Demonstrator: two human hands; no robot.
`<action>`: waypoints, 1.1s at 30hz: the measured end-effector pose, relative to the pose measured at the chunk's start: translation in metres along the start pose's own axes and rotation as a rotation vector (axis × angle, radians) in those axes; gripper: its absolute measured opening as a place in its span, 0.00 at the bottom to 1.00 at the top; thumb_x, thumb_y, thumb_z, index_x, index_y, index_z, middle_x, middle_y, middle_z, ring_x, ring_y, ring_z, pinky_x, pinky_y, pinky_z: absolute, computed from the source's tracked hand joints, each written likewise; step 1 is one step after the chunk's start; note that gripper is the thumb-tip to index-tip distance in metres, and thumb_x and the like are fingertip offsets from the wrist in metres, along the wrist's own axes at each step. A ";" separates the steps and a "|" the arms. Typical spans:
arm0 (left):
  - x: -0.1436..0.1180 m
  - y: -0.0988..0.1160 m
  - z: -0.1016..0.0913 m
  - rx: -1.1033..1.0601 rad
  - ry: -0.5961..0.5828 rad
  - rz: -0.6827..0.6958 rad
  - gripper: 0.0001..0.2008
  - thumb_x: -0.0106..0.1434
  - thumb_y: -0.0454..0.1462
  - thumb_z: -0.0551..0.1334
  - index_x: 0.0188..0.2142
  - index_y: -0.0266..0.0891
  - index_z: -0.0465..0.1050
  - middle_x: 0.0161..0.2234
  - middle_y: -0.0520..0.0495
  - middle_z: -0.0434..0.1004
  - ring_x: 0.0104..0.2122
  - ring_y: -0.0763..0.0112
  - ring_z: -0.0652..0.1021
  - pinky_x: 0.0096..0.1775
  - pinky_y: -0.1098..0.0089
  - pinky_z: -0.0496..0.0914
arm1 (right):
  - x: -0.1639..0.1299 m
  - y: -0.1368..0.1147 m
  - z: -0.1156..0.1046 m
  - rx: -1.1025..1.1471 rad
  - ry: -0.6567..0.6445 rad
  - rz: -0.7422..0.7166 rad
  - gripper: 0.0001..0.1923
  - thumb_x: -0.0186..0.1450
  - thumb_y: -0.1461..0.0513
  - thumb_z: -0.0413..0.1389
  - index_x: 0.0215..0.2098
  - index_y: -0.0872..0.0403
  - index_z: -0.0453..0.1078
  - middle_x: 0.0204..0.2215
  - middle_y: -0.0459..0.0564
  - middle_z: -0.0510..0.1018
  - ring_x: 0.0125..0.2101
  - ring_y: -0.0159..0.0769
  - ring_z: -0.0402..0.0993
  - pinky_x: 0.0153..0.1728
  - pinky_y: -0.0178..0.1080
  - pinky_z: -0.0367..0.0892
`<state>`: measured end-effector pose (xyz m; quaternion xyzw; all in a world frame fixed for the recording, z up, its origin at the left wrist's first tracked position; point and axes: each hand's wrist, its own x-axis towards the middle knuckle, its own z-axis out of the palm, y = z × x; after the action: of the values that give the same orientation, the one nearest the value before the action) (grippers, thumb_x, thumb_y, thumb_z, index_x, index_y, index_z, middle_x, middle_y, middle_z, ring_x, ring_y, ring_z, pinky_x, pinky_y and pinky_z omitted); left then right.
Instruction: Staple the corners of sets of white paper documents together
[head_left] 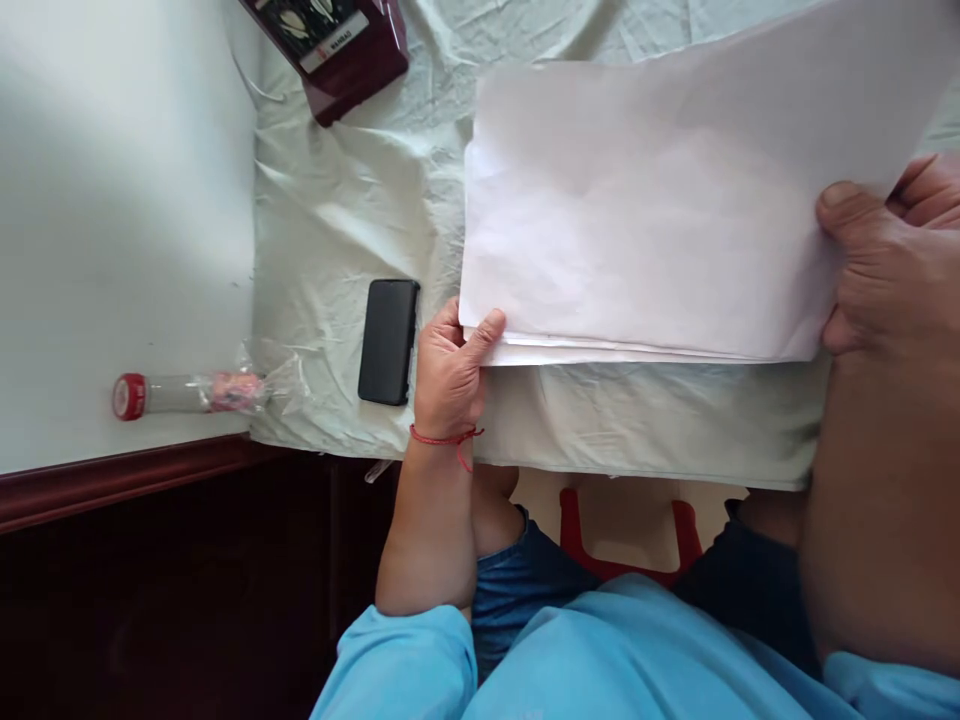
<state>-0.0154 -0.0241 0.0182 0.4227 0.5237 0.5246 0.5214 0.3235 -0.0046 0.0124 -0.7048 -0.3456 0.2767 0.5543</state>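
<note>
A stack of white paper sheets (645,210) spans the space between my two hands, over the cloth-covered table. My left hand (454,370) pinches the near left corner, thumb on top and fingers underneath. At the right end, my right hand (885,250) grips the sheets with its thumb pressed on the upper face. The far right part of the paper bends upward. Along the near edge several sheets show slightly out of line. No writing is visible on the top face.
A black phone (388,342) lies just left of my left hand. Farther left, a clear bottle with a red cap (129,396) rests beside crumpled plastic. A dark red box (352,60) stands at the back left. Pale green cloth (345,210) covers the table; a red stool (574,530) shows below.
</note>
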 end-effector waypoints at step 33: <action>0.005 -0.002 -0.003 0.073 0.231 0.130 0.30 0.55 0.56 0.85 0.29 0.42 0.70 0.26 0.57 0.68 0.26 0.77 0.72 0.31 0.74 0.71 | -0.009 -0.013 0.001 0.013 -0.120 -0.041 0.12 0.67 0.71 0.66 0.44 0.51 0.87 0.40 0.45 0.87 0.33 0.23 0.76 0.33 0.36 0.67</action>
<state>-0.0191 -0.0195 0.0158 0.4112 0.5705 0.5829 0.4071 0.3148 -0.0093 0.0250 -0.6761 -0.3910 0.3091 0.5426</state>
